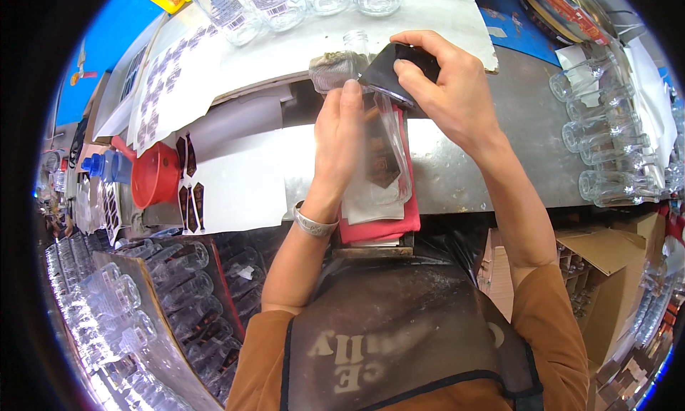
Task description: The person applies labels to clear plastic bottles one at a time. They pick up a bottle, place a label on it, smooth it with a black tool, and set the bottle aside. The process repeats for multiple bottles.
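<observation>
The grey metal workbench (464, 179) is the biggest thing in front of me, with a broad white board (442, 26) across its far side carrying a row of clear glass bottles (328, 1). Near right, an open brown cardboard box (606, 304) holds clear glassware between dividers; near left, a wooden-sided rack (171, 325) is loaded with clear glass bottles on their sides. At left sits a round red plastic basin (155, 179) — I can't make out what is in it.

The clear glass bottle with a dark label (402, 154) lies mid-bench, over a folded red cloth (412, 218). The right hand (453, 83), just beyond it, pinches a flat, glossy black piece (399, 65) between thumb and fingers. The left hand (339, 129) has its fingers straight and together at the bottle's left; it is blurred, so I can't tell whether it grips.

I judge the step to be labelling — the next move likely calls for a steadied bottle and a carefully aligned black piece. Smallest are the dark, gold-marked labels (191, 204) at left.
</observation>
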`<state>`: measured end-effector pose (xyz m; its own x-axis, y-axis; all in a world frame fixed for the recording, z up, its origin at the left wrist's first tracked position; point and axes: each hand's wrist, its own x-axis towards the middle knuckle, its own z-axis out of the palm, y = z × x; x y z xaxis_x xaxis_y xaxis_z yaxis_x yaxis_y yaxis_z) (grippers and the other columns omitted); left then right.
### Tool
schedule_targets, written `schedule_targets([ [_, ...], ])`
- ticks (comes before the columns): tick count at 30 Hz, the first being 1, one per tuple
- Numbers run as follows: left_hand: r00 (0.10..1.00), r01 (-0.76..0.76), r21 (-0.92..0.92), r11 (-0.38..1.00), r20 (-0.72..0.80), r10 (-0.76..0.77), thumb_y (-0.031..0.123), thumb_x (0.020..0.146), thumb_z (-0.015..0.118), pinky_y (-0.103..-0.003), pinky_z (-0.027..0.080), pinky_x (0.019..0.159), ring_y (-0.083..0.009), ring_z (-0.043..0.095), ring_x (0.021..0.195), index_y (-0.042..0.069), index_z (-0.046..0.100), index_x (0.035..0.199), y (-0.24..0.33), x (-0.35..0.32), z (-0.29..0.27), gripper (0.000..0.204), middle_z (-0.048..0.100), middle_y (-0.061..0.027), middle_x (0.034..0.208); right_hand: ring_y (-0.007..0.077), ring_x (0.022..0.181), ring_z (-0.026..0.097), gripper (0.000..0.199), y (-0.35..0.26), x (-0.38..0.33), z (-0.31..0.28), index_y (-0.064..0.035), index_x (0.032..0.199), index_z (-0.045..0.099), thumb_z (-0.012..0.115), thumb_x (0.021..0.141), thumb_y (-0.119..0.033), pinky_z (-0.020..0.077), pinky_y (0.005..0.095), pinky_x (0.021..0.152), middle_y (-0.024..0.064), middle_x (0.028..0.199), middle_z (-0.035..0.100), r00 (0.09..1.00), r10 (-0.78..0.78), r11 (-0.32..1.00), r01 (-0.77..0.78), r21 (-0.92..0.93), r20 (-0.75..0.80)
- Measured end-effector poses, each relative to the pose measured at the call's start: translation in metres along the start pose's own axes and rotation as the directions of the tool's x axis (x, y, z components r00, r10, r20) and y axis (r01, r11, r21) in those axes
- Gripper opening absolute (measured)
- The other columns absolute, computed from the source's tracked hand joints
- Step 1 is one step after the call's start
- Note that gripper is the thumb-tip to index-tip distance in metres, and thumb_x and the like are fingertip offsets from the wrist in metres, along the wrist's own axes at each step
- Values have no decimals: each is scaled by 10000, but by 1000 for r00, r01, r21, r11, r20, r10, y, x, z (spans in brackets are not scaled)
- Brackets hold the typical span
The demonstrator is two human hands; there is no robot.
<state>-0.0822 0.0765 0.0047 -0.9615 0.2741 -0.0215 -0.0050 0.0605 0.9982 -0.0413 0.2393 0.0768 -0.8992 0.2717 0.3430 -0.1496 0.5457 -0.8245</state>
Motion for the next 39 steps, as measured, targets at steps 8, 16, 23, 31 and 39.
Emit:
schedule_targets([
  [8,996,86,-99,991,-11,-88,603,1044,375,-273,433,737,-117,555,897,0,603,1212,16,-11,-18,666,631,-58,1058,241,861,673,240,-21,0,5,-69,1052,693,657,816,-37,541,336,764,100,941,705,813,-566,791,582,-186,136],
  [16,991,-132,54,990,-6,132,398,1058,456,-390,459,1025,-276,566,1259,-14,429,1467,15,-52,-56,581,564,-192,1367,295,831,650,176,-31,-54,0,-43,948,627,662,775,-49,553,405,701,113,856,642,708,-443,798,591,-118,550],
  [23,844,-434,216,875,437,311,182,758,816,-464,382,1128,-363,372,1445,-3,182,1585,15,-72,-72,1058,296,-243,1599,296,960,662,284,-14,-64,-11,-82,1019,702,729,747,-5,551,371,840,100,1025,711,764,-526,833,551,44,374],
  [31,852,-515,482,709,379,362,80,633,909,-485,380,1144,-381,379,1435,20,63,1598,9,-89,-32,1285,247,-241,1616,291,973,677,280,14,-41,-17,-36,1027,675,698,762,49,541,353,817,105,1063,697,913,-386,921,373,116,131],
  [39,883,-444,176,879,252,396,69,730,859,-413,438,1089,-373,467,1369,-58,133,1564,-2,-92,-28,1113,387,-293,1505,197,886,664,210,-3,-119,-42,11,1131,690,596,972,-89,512,306,816,83,985,713,904,145,910,-281,304,403],
])
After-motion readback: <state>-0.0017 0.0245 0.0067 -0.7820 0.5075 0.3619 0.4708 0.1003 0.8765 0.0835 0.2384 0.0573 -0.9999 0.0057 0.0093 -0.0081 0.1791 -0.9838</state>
